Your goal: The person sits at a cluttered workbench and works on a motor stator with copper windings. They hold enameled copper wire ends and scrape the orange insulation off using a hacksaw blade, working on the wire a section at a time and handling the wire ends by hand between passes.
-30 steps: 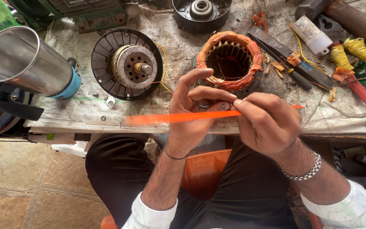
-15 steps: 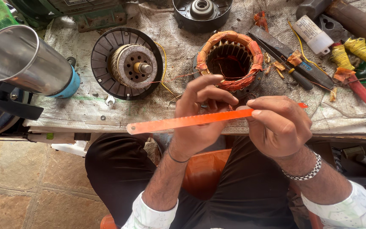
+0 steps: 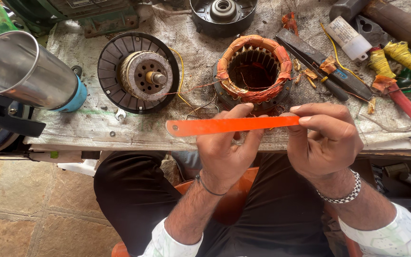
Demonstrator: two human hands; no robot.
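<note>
I see both hands raised just in front of the near edge of the workbench (image 3: 120, 135), sharing one thing: a flat orange strip (image 3: 229, 126) held level, with a small hole at its free left end. My left hand (image 3: 227, 150) has its fingers curled around the strip's middle, thumb and fingertip pressed on it. My right hand (image 3: 324, 143) pinches the strip's right end between thumb and forefinger, the other fingers folded in.

Behind the hands, near the middle of the bench, sits a wound stator (image 3: 254, 71), a metal ring whose hollow centre shows steel teeth and loose copper wires, with orange tape and copper coil around its rim. To its left lies a black round housing (image 3: 138, 72) holding a rotor with a short shaft standing up in its middle. At the far edge is another dark round cap (image 3: 222, 14) with a bearing seat inside.

At the left edge a shiny metal tube (image 3: 22, 71) lies on its side; I cannot tell what is inside it. Toward the right corner lie pliers with taped handles (image 3: 398, 83), a white tube (image 3: 349, 38) and dark flat tools (image 3: 317, 59).
</note>
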